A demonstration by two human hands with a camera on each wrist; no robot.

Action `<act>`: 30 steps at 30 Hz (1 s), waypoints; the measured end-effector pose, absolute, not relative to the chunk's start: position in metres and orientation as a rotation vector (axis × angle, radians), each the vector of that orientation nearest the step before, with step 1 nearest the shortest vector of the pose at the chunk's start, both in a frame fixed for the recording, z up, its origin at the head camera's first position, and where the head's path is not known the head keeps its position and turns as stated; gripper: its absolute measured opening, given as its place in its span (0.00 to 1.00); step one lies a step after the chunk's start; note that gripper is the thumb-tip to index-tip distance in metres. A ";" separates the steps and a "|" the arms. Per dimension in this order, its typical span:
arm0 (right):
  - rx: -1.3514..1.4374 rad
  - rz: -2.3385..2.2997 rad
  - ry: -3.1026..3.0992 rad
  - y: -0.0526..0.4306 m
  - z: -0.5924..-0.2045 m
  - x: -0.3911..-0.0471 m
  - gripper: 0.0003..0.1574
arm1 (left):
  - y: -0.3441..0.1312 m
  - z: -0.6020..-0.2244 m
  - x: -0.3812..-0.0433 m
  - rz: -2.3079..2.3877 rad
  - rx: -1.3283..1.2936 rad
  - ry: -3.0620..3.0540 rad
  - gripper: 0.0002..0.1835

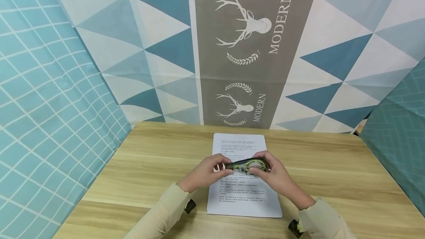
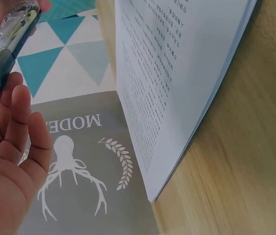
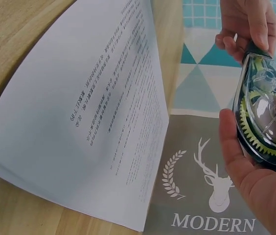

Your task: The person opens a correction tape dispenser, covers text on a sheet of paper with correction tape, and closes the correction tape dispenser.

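At left, pinching the dark narrow end of the correction tape (image 1: 248, 165) between thumb and fingers of the left hand (image 1: 204, 172). In the middle, holding its long axis crosswise above the paper stack (image 1: 243, 209), with narrow end leftward. At right, gripping the round wide end in thumb and fingers of the right hand (image 1: 278, 175), with neither hand nearer.

This looks like a makeshift desk corner: a wood-grain table (image 1: 149, 180) boxed in by creased coverings, a blue grid sheet (image 1: 43, 65) at left, a triangle-patterned backdrop (image 1: 166, 62) behind (printed with stags and "MODERN") and a teal sheet (image 1: 398, 132) at right. Printed pages (image 1: 244, 207) and a correction tape (image 1: 245, 165) suggest a study or office, though which cannot be told.
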State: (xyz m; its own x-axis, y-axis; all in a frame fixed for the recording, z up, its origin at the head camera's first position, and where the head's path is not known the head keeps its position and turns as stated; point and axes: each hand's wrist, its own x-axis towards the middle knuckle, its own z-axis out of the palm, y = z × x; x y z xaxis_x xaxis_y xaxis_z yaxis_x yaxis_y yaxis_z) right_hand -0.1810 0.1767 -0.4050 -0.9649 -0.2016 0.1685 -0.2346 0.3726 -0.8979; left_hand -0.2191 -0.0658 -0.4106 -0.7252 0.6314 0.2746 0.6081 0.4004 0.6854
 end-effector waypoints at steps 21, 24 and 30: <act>0.434 1.727 -2.578 0.180 -0.405 -0.178 0.22 | -0.063 -0.413 -0.220 1.349 1.127 2.614 0.11; 0.424 1.736 -2.583 0.181 -0.406 -0.178 0.23 | -0.063 -0.414 -0.220 1.353 1.116 2.615 0.11; 0.339 1.719 -2.561 0.190 -0.404 -0.176 0.23 | -0.070 -0.415 -0.218 1.396 1.044 2.624 0.12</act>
